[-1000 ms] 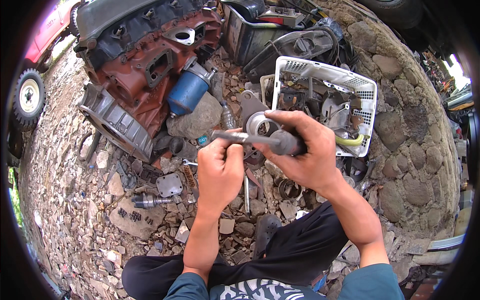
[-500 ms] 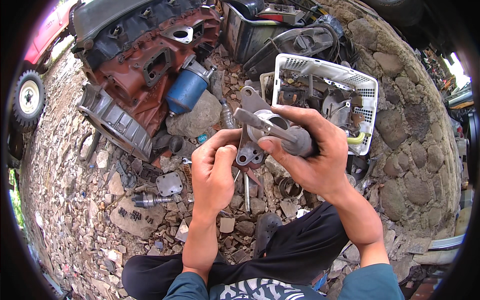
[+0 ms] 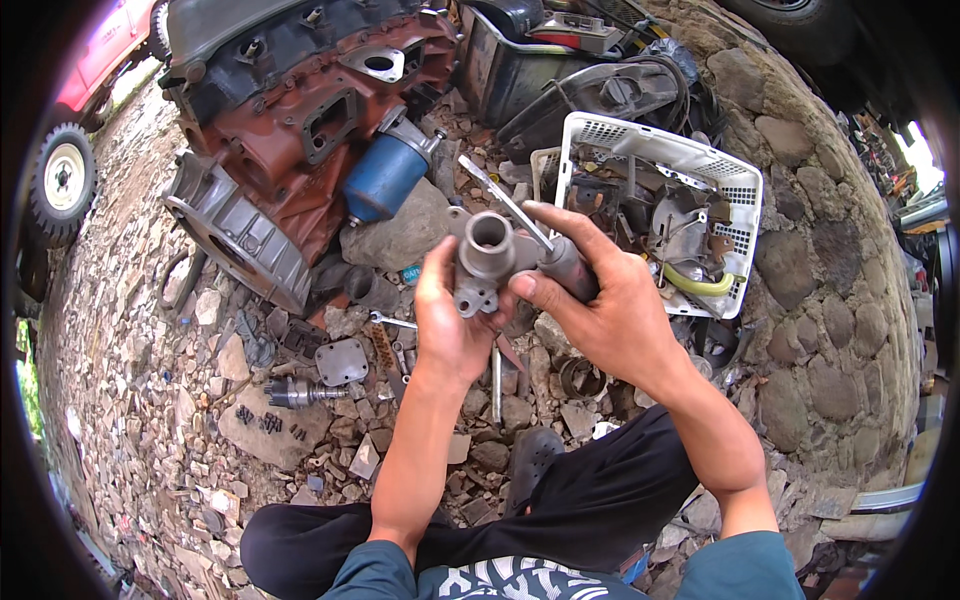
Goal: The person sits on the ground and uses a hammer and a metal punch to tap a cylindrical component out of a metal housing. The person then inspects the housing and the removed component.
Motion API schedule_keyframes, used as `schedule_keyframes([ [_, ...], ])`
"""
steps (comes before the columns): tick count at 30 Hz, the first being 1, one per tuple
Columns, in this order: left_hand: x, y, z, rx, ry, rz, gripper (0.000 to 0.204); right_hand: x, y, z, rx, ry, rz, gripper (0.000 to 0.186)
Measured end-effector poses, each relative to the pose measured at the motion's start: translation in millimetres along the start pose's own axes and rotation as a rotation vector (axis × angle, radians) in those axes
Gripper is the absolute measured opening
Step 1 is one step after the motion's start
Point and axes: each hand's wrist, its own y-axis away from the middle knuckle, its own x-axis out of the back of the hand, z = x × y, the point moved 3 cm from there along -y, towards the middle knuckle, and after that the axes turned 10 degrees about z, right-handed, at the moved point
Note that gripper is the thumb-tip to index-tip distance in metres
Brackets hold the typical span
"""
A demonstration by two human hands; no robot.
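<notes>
My left hand (image 3: 446, 325) is closed around a grey metal casting (image 3: 487, 265) with a round open neck and a flange with bolt holes. The neck points up towards me. Gripped in my right hand (image 3: 612, 305) is a flat-bladed hand tool (image 3: 508, 202) with a thick grey handle. Its narrow blade slants to the upper left, beyond the casting's neck. The thumb of my right hand lies along the handle, close beside the casting. My left fingers are partly hidden under the part.
A red-brown engine block (image 3: 270, 160) with a blue canister (image 3: 385, 178) lies at the far left. A white basket (image 3: 735, 240) of metal parts stands at the right. Loose stones, a square cover plate (image 3: 342, 364) and a wrench (image 3: 393, 320) lie on the ground.
The casting has turned so its round neck now faces up. My left hand has opened its grip wider around it. The tool's blade has swung aside from the neck.
</notes>
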Motion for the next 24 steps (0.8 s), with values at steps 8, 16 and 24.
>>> schedule_keyframes([
  [8,-2.2,8.1,30.0,-0.203,0.427,-0.156,0.046,-6.2,10.8,-17.2,-0.080,0.121,-0.309,0.032],
  [16,-32.6,32.9,40.1,-0.283,0.494,-0.306,0.052,-22.7,26.1,-19.3,0.195,0.176,-0.423,0.067],
  [24,-35.9,40.2,44.7,-0.328,0.440,-0.358,0.056,-31.6,32.5,-24.0,0.246,0.122,-0.354,0.064],
])
